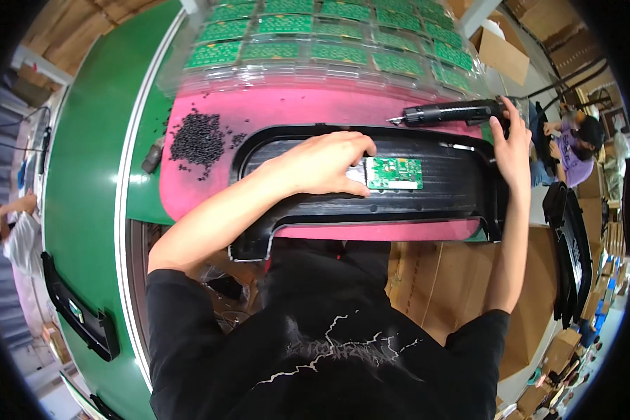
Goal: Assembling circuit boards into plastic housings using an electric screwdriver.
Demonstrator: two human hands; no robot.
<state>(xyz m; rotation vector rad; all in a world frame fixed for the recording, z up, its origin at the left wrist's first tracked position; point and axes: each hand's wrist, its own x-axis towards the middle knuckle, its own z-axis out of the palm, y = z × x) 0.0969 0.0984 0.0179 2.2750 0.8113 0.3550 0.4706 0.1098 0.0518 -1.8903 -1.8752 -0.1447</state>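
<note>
A long black plastic housing (315, 206) lies open side up in front of me, its curved rim running round a recessed floor. My left hand (329, 162) reaches into it, thumb and fingers closed about the left end of a small green circuit board (395, 173). That end of the board is partly hidden by the fingers. Past the housing's far right corner, my right hand (514, 143) has thumb and fingers around the rear of a black electric screwdriver (444, 113). The screwdriver's bit points left, above the housing's far rim.
A heap of small black screws (197, 140) lies on the pink mat (178, 192), left of the housing. Clear trays of green circuit boards (273, 52) stand behind. Another black housing (80, 311) rests on the green table (91, 175). Co-workers sit at both sides.
</note>
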